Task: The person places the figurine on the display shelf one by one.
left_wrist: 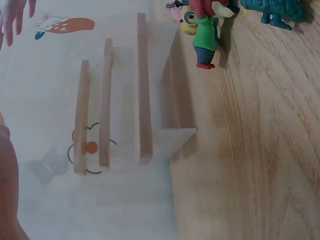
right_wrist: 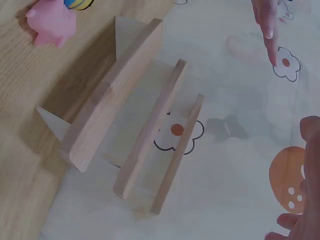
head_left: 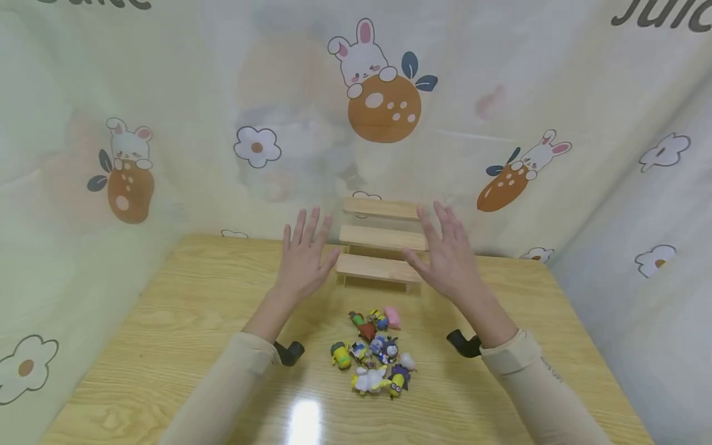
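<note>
The right hand (head_left: 447,256) covers the right ends of the stepped wooden shelf (head_left: 380,240); the left hand (head_left: 303,256) overlaps its lowest step's left end. Below both hands, the pile of small figurines (head_left: 374,352) is too small to identify individually. In the left wrist view, the frame's top edge cuts off a green-clothed figure (left_wrist: 206,30).

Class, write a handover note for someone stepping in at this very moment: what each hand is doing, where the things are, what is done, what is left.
Left hand: open, fingers spread, holding nothing, left of the stepped wooden rack.
Right hand: open, holding nothing, right of the rack.
Toy figures: heaped on the table in front of the rack.
Done: nothing; all three steps are bare.
Left: probably every figure.
</note>
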The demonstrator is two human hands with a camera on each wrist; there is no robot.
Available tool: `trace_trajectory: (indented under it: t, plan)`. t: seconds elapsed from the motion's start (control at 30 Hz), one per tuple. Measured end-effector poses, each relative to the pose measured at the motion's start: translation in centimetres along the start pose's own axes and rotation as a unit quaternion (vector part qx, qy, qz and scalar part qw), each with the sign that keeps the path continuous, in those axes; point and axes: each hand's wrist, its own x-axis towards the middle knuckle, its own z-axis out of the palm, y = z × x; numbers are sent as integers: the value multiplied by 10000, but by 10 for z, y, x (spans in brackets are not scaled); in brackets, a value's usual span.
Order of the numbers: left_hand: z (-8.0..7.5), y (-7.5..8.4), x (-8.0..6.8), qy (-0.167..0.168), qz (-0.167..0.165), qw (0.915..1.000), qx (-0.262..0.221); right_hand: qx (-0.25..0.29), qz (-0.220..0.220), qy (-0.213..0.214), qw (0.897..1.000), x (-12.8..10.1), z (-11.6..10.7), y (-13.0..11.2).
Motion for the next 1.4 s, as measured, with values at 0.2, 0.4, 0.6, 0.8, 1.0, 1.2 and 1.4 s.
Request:
trace_trajectory:
  t: [0.2,0.4,0.6,0.8,1.0,1.2,1.4]
  plan:
    - [8,-5,2,221,46,9950,-973,712,197,-184,9971,-8,9,-4]
    - [28,-13,3,607,282,9759,-2075,799,413,-1296,9875,-22,37,-4]
    - [54,-18,3,348,159,9670,-2520,881,465,-2208,9702,-35,68,-6]
    - [77,-22,1,-234,-319,9550,-2939,1117,890,-2765,9503,-47,88,-9]
    - [100,-25,-3,-657,-579,9384,-3343,1211,896,-2790,9484,-56,99,-11]
    - [114,-26,-6,-774,-738,9257,-3628,1447,926,-2710,9471,-57,104,-12]
    - [122,-26,-4,-711,-749,9131,-3945,1740,1049,-2796,9384,-56,103,-9]
